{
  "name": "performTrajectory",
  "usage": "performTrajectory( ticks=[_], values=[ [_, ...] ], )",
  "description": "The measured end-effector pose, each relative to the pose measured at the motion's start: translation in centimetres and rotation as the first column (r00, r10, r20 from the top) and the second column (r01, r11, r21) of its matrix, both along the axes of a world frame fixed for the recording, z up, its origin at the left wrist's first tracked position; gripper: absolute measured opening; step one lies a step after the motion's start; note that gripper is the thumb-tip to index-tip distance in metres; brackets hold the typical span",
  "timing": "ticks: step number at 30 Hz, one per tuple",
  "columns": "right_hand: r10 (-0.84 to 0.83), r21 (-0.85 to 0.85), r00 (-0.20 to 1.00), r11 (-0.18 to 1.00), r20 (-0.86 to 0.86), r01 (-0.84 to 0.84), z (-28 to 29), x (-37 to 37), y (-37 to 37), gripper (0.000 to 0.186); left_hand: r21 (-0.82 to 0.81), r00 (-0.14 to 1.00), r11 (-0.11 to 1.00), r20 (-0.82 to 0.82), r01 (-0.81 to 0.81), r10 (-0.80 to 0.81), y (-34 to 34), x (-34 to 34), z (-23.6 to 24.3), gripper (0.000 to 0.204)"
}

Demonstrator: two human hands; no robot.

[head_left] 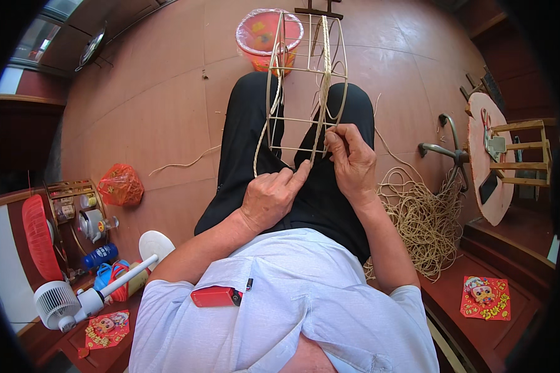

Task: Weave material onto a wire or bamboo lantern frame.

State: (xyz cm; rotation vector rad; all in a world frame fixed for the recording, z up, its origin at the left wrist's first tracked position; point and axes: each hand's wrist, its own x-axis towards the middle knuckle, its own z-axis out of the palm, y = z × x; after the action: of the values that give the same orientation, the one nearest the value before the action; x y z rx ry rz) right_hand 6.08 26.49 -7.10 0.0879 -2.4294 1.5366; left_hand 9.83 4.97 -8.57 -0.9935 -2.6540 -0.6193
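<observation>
I am reading the right hand (354,163) first: its thumb and forefinger are coming close together at the near right corner of the rod frame (306,118), but I cannot tell whether they are clamping a strand or only touching the rod. The left hand (269,198) is pointing its forefinger at the cord (321,112) just below that corner, with its other fingers curling under; what they are gripping, if anything, I cannot tell.

From both hands the frame is lying straight ahead, its long axis running away from the chest, above and between the knees in the black trousers (242,130). I am judging the right hand as the nearer one, since it is meeting the frame's right side while the left is sitting short of the near end. To me, the work is turning on that near right corner, where cord running along the right side is reaching the fingertips.

Farther out, a loose heap of cord (420,217) is lying on the floor to the right, and a lined red bucket (255,56) is standing beyond the left knee, partly behind the frame's far end.
</observation>
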Motion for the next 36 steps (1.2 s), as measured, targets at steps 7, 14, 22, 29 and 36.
performTrajectory(
  ticks=[7,14,22,29,36],
  values=[
    [-0.004,-0.116,1.000,0.993,0.012,0.005,1.0,-2.3,-0.7,0.008,-0.020,0.998,0.998,-0.031,-0.056,0.055,0.3,-2.5,0.5,0.058],
    [0.067,-0.330,0.980,0.944,0.186,-0.002,5.0,-8.8,0.8,0.025,0.001,0.997,0.997,0.011,-0.082,0.082,0.9,-6.8,5.9,0.041],
    [0.178,-0.510,0.949,0.860,0.261,-0.021,3.7,-14.8,3.7,0.031,-0.111,0.996,0.993,0.081,0.039,-0.030,2.2,-10.4,8.6,0.026],
    [0.070,-0.565,0.950,0.816,0.303,0.120,2.1,-7.5,2.9,0.028,-0.070,0.997,0.996,0.052,0.053,-0.050,1.2,-7.1,7.6,0.037],
    [0.149,-0.595,0.975,0.803,0.165,-0.022,2.1,-1.5,1.4,0.027,-0.038,0.995,0.994,0.000,0.098,-0.099,0.4,-6.5,7.3,0.040]
  ],
)
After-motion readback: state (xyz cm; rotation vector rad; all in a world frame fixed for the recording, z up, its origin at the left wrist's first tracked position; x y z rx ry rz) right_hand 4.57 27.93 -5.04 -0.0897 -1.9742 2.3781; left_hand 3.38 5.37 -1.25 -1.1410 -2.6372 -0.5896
